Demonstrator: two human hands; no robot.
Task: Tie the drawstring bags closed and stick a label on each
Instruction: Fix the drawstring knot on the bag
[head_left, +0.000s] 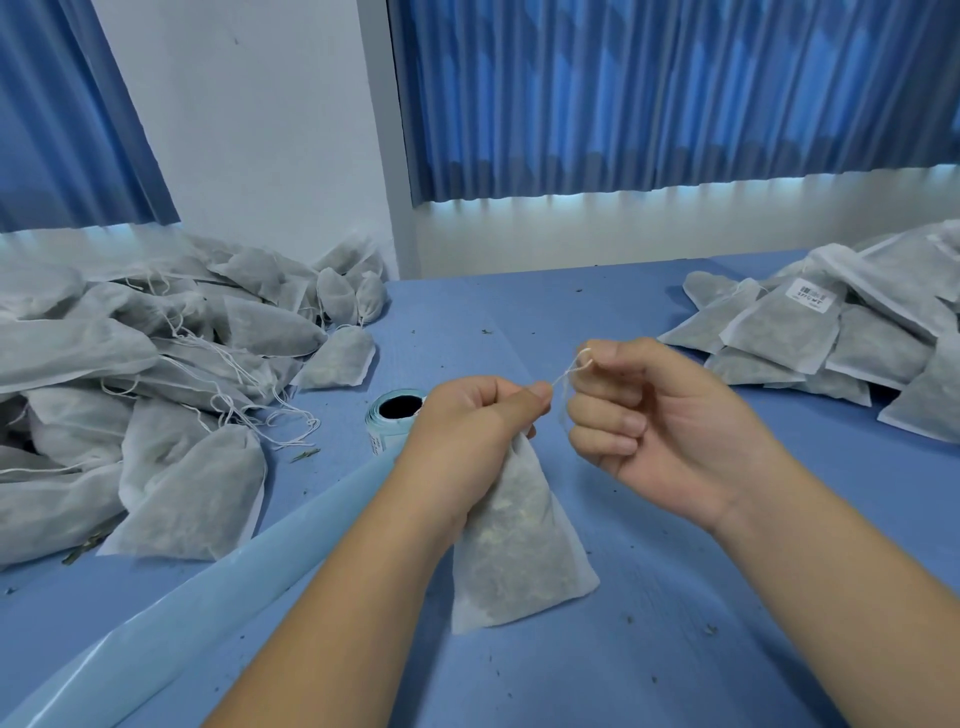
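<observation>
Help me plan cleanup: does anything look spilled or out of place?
Dried plant bits are scattered over the blue table, such as a sprig beside the left pile of bags, so some filling seems to have spilled. The label roll has its backing strip trailing loose toward the near left.

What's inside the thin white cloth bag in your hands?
Through the thin white cloth drawstring bag a grey-green, crumbly filling shows dimly, like dried leaves. What exactly it is cannot be told, and the left hand grips the neck, covering the top.
</observation>
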